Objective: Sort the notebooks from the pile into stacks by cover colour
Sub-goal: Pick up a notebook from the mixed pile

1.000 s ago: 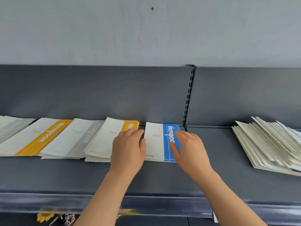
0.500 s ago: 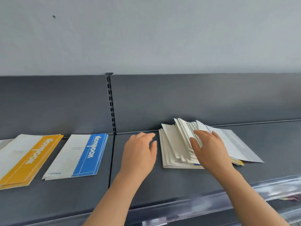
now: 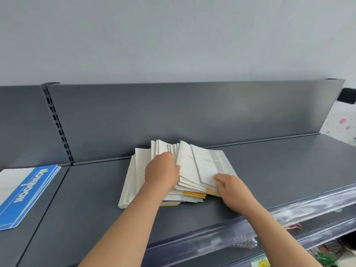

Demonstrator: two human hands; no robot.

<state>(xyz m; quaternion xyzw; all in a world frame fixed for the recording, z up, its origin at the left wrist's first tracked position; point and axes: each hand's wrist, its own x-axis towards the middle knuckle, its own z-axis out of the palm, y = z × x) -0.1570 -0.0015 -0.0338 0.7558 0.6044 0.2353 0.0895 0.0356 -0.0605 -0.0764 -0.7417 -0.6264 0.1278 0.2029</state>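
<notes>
The fanned pile of notebooks (image 3: 134, 182) lies mid-shelf against the back panel, mostly white pages with yellow and blue edges showing underneath. On top lies a notebook with a grey cover band (image 3: 208, 166). My left hand (image 3: 161, 172) is on the pile with its fingers curled into the fanned notebooks. My right hand (image 3: 229, 184) touches the near edge of the grey-banded notebook, fingers on its corner. A stack of blue-cover notebooks (image 3: 25, 193) lies at the far left of the shelf.
The dark grey shelf (image 3: 289, 170) stretches right of the pile. A slotted upright (image 3: 57, 124) splits the back panel. A clear plastic price rail (image 3: 289, 214) runs along the front edge, with goods on a lower shelf below.
The view has swung right; the yellow stack has left the frame. My left hand has moved from the bare shelf onto the pile. My right hand slid to the top notebook's near edge.
</notes>
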